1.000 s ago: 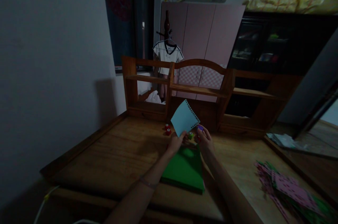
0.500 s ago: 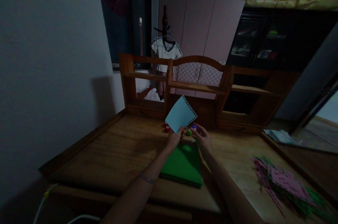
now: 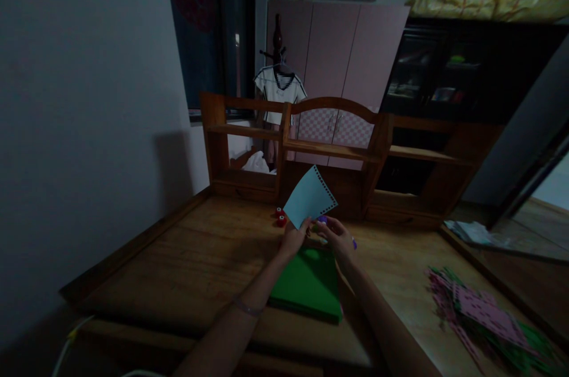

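Observation:
My left hand point(image 3: 294, 239) pinches the lower corner of a light blue paper sheet point(image 3: 309, 198) and holds it upright above the desk; the sheet's right edge shows a row of punched holes. Close beside it, my right hand point(image 3: 338, 239) grips a small purple punch point(image 3: 322, 220) near the sheet's bottom edge. Under both hands lies a stack of green paper point(image 3: 308, 283) on the wooden desk point(image 3: 191, 258). Two small red punches point(image 3: 280, 216) sit on the desk just left of the sheet.
A wooden shelf unit point(image 3: 338, 152) rises along the desk's far edge. A heap of punched pink and green sheets point(image 3: 484, 318) lies at the right. A white cable point(image 3: 66, 347) hangs off the near left corner. A grey wall runs along the left.
The blue sheet stays upright in my left hand with small shifts. My right hand has drawn nearer to the sheet's bottom edge, and the green punch seen earlier is hidden.

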Tool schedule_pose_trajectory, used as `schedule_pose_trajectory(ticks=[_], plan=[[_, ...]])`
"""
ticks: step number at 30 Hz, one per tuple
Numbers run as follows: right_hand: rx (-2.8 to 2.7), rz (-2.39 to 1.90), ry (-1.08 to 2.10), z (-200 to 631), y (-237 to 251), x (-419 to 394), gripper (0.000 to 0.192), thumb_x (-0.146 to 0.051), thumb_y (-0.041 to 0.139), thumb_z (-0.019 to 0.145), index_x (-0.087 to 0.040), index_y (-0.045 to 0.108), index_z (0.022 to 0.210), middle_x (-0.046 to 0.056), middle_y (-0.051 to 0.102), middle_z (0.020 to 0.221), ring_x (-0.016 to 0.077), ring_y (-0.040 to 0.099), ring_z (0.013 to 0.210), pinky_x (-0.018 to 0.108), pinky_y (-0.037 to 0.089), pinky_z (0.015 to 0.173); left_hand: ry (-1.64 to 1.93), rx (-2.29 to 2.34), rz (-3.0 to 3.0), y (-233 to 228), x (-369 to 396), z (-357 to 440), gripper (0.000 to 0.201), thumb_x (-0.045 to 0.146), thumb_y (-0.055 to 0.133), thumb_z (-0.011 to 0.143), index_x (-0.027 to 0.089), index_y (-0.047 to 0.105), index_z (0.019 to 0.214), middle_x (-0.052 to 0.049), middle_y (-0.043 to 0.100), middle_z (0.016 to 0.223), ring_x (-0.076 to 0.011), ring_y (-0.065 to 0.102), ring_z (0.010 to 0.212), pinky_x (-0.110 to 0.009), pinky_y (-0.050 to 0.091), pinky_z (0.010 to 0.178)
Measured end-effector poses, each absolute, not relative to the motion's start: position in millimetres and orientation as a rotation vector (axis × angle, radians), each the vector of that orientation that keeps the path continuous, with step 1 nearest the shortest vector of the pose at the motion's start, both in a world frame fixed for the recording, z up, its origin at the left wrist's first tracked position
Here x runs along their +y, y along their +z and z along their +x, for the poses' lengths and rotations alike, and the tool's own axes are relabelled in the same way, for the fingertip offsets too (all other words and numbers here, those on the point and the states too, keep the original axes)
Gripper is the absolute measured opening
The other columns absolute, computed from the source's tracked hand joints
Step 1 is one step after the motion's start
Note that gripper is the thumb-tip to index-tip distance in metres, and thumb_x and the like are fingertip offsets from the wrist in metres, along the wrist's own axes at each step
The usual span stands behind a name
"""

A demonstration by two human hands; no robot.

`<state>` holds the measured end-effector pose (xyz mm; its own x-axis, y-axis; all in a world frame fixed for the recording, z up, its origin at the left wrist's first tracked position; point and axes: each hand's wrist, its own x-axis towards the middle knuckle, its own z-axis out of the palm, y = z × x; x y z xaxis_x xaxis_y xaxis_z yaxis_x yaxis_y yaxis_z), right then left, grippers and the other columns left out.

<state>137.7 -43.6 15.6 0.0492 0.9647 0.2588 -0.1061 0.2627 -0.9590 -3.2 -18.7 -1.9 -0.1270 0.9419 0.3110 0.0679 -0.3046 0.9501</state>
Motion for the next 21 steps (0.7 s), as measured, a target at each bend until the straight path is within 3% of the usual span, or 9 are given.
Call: schedule_pose_trajectory(ticks=[11, 21], plan=[[-1.222, -0.991, 1.023, 135.9, 19.5, -46.7, 0.039, -0.047, 0.073, 0.064, -0.019, 0.065, 0.088, 0.005, 0.066, 0.085, 0.0191, 0.062, 0.072, 0.027, 0.048, 0.060, 1.465, 1.193, 1.495, -0.1, -20.7, -3.4, 0.035, 0.048, 0.053, 0.078, 0.015, 0.065, 0.079, -0.008, 0.066, 0.069, -0.0226, 0.062, 0.073, -0.031, 0.047, 0.069], [-1.161, -1.069, 1.050, 133.3, 23.3, -47.7, 0.042, -0.052, 0.074, 0.056, -0.017, 0.065, 0.077, 0.005, 0.066, 0.075, 0.0168, 0.058, 0.061, 0.025, 0.045, 0.053, 1.451, 1.100, 1.563, -7.7, -12.9, -1.7, 0.038, 0.046, 0.049, 0.082, 0.014, 0.066, 0.092, -0.010, 0.068, 0.090, -0.0228, 0.062, 0.087, -0.032, 0.047, 0.081]])
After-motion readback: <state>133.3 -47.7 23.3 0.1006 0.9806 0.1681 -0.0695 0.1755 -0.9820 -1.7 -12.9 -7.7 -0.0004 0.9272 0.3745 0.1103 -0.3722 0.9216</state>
